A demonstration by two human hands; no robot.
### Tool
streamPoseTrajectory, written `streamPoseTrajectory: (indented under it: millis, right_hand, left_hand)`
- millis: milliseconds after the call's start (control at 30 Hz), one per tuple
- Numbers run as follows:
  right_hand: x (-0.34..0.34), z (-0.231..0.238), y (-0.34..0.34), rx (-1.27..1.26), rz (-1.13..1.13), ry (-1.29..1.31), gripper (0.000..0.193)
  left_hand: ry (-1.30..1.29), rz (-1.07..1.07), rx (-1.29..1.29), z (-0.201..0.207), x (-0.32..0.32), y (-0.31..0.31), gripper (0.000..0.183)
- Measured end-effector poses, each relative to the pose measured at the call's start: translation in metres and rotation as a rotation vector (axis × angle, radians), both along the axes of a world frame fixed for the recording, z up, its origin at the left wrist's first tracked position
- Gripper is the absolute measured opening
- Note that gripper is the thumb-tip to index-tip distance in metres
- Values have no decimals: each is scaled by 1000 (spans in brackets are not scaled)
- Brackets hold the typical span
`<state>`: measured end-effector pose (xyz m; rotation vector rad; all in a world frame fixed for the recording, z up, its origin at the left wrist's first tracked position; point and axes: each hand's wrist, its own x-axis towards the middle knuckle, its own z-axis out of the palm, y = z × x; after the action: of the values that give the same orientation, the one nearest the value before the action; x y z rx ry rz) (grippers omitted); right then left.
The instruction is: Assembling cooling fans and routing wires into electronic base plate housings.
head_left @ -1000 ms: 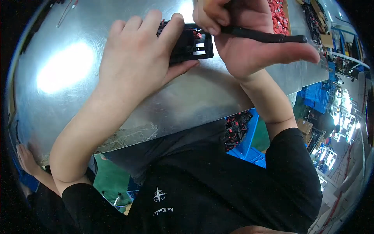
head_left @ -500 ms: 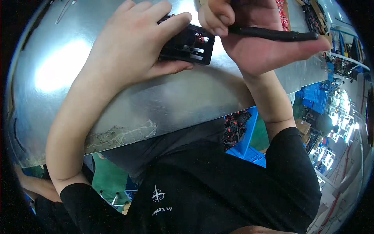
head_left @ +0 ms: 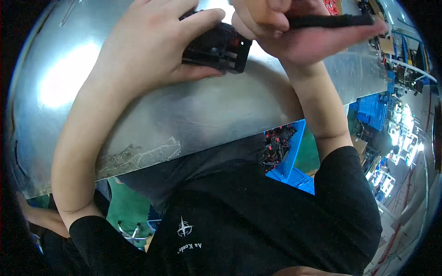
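My left hand [head_left: 147, 48] is wrapped round a black plastic housing [head_left: 215, 46] at the top middle, thumb along its near side and fingers over its far side. The housing has an open frame with slots at its right end and rests on or just above the metal table; the fingers hide its left part. Close to its right side, my right hand [head_left: 299, 43] is closed on a slim black rod-shaped tool [head_left: 334, 21] that points right across the palm. The tool's other end is out of sight behind the fingers, and its kind cannot be made out.
The shiny metal table [head_left: 207, 106] has a worn taped patch [head_left: 142, 156] on its near edge. Below that edge, a blue crate [head_left: 293, 156] holds many black and red parts. Red items [head_left: 332, 7] lie at the far right. Another person's arm [head_left: 46, 218] shows at lower left.
My right hand and the black tool have moved up and tilted, with some blur. The housing has turned slightly in my left hand, which has shifted a little left.
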<state>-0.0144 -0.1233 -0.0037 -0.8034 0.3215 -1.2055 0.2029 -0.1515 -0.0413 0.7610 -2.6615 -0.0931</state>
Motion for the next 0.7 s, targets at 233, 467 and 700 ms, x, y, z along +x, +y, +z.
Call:
streamPoseTrajectory:
  millis: [233,467,700]
  right_hand:
    - [-11,-10,-6,-318,132,341,133]
    - [-14,-12,-17,-223,239,177,131]
    - [-14,-24,-48,-672,590,135,133]
  left_hand:
    - [24,-112,54,0,1,-6,76]
    - [36,-119,44,0,-4,-6,72]
    - [122,-169,-1,-11,-2,-7,73]
